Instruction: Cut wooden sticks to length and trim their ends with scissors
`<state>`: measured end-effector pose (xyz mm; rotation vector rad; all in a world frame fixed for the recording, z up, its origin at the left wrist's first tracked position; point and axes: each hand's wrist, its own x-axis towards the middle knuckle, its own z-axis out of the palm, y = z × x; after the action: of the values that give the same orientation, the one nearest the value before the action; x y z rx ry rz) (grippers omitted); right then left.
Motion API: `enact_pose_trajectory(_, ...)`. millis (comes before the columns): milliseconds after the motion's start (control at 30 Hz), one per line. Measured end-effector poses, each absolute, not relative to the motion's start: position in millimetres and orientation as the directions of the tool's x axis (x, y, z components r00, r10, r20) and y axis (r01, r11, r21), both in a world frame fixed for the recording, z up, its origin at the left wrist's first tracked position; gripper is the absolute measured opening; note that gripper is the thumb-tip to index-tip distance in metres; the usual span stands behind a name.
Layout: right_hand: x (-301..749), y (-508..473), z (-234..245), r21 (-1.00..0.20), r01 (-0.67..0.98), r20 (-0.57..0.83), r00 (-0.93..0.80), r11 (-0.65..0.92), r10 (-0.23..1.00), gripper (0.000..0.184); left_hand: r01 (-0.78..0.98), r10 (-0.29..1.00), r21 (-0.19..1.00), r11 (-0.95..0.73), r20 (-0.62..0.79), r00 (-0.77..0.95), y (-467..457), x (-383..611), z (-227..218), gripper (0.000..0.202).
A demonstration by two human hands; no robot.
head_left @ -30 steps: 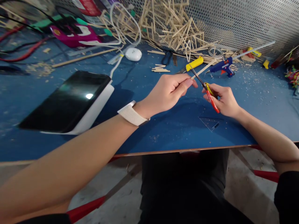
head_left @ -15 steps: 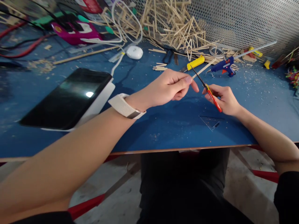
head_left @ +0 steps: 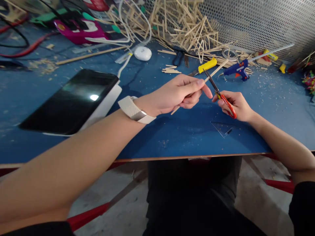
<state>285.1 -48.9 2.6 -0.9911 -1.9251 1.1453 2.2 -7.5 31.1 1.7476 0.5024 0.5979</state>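
Note:
My left hand (head_left: 189,91) pinches a thin wooden stick (head_left: 218,69) between thumb and fingers. One end of the stick points up and right past the fingertips, and the other pokes out below the palm. In my right hand (head_left: 235,103) is a pair of scissors (head_left: 228,106) with red handles, gripped by thumb and fingers. The dark blades lie at the stick just beyond my left fingertips; whether they bite into it I cannot tell. Behind the stick lie a yellow-handled cutter (head_left: 207,65) and a blue glue gun (head_left: 237,68) with a long glue stick in it.
A big heap of wooden sticks (head_left: 184,26) stands against the perforated metal panel (head_left: 246,23). Short cut sticks (head_left: 171,69) lie nearby. On the left rests a tablet (head_left: 71,101); a clear set square (head_left: 222,128) lies near the table's front edge. Cables and a purple power strip (head_left: 78,31) are behind.
The stick's lower end now shows below my left palm. The scissors have turned slightly, showing more of the red handle loops, and their blades appear closer together.

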Motion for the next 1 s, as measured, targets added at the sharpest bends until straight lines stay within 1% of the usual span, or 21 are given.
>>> enact_pose_trajectory(100, 287, -49, 2, -0.869, 0.319, 0.206, -0.462, 0.378, 0.863, 0.058, 0.033, 0.644, 0.959, -0.281, 0.163, 0.748, -7, 3, 31, 0.051)
enact_pose_trajectory(200, 288, -50, 2, -0.798, 0.409, 0.269, -0.418, 0.444, 0.868, 0.056, 0.051, 0.674, 0.943, -0.329, 0.197, 0.712, -5, 3, 30, 0.051)
enact_pose_trajectory(333, 288, -51, 3, -0.748, 0.472, 0.310, -0.375, 0.467, 0.874, 0.056, 0.115, 0.715, 0.898, -0.425, 0.255, 0.650, -3, 3, 26, 0.054)
enact_pose_trajectory(400, 288, -51, 3, -0.746, 0.480, 0.307, -0.367, 0.462, 0.878, 0.056, 0.151, 0.722, 0.850, -0.505, 0.321, 0.613, -3, 2, 22, 0.055)
enact_pose_trajectory(467, 287, -52, 4, -0.746, 0.486, 0.304, -0.362, 0.456, 0.881, 0.056, 0.194, 0.722, 0.777, -0.599, 0.419, 0.551, -5, 3, 20, 0.056)
enact_pose_trajectory(600, 285, -53, 5, -0.747, 0.499, 0.295, -0.344, 0.440, 0.891, 0.057, 0.318, 0.676, 0.602, -0.732, 0.586, 0.448, -12, 5, 17, 0.051)
enact_pose_trajectory(700, 283, -54, 6, -0.751, 0.505, 0.285, -0.333, 0.425, 0.899, 0.057, 0.350, 0.620, 0.511, -0.785, 0.646, 0.446, -13, 6, 15, 0.050)
enact_pose_trajectory(800, 282, -54, 5, -0.756, 0.507, 0.275, -0.330, 0.415, 0.903, 0.058, 0.365, 0.588, 0.463, -0.808, 0.675, 0.445, -8, 6, 10, 0.051)
enact_pose_trajectory(867, 282, -54, 5, -0.757, 0.507, 0.273, -0.326, 0.411, 0.905, 0.058, 0.359, 0.566, 0.441, -0.823, 0.688, 0.453, -3, 5, 7, 0.047)
enact_pose_trajectory(1000, 282, -55, 5, -0.757, 0.507, 0.280, -0.319, 0.413, 0.905, 0.058, 0.351, 0.555, 0.432, -0.831, 0.694, 0.459, -2, 6, 6, 0.040)
